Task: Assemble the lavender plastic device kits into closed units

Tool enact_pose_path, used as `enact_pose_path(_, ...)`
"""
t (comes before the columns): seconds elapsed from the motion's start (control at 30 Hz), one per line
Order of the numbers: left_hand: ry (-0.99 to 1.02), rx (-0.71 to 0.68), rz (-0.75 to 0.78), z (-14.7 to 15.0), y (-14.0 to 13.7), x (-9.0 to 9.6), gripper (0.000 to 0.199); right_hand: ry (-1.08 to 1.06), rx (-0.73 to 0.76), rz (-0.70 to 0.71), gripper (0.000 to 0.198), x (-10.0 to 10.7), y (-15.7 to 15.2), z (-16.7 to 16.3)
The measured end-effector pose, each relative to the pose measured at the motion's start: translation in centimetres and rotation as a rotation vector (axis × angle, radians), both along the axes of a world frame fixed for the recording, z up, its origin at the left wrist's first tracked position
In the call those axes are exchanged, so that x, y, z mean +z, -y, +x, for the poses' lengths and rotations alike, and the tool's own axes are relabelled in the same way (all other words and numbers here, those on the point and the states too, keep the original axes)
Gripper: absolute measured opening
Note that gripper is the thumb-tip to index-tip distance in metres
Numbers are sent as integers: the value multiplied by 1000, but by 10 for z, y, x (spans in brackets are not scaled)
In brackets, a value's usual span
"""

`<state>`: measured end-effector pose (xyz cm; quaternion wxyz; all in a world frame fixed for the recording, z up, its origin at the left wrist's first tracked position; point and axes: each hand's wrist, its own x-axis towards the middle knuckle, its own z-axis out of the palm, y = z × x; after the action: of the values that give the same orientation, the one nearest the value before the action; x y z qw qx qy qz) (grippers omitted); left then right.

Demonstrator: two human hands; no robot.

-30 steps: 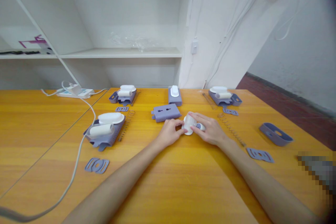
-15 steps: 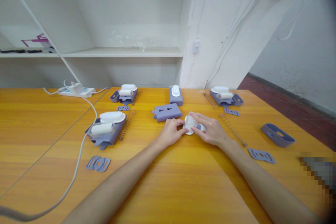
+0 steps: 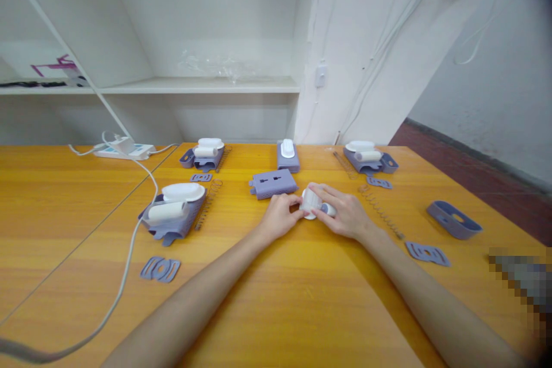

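My left hand [image 3: 281, 215] has its thumb and fingertips closed on the left side of a white oval piece [image 3: 309, 215]. From the other side, my right hand [image 3: 342, 213] grips a translucent plastic part [image 3: 311, 200] that stands over the white piece. A small white cylinder with a purple-grey end [image 3: 328, 209] shows under the right fingers; whether the hand touches it I cannot tell. Just beyond the left hand lies a purple-grey perforated box [image 3: 273, 185] with two keyhole slots facing up. The fingers hide part of the held pieces.
Purple-grey housings with white lids and rollers stand at left [image 3: 175, 215], back left [image 3: 209, 154] and back right [image 3: 365, 156]; another lidded box [image 3: 287, 156] is behind. Coil springs [image 3: 382, 215], flat plates [image 3: 160, 269] and an oval ring [image 3: 454, 219] lie around. A cable [image 3: 129, 259] crosses the left.
Both hands keep nearly the same grip on the white and translucent pieces. The whole view has shifted very slightly; the other parts lie as before.
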<state>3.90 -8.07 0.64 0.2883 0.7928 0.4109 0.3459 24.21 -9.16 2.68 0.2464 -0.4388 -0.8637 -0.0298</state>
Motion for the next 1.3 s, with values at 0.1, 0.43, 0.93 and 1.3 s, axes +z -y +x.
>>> enact_pose_path(0.1,32,0,-33,0,-1,-1,21,6,-4,-3,53,0,0,0)
enact_pose_path(0.43,-113,14,46,-2,0,4,29,20,21,7,53,1,1,0)
enact_pose_path(0.93,-242,17,156,-2,10,8,56,-15,56,-13,55,3,-1,4)
enact_pose_path(1.3,-164,61,93,1,5,1,50,-50,33,-3,50,4,-3,2)
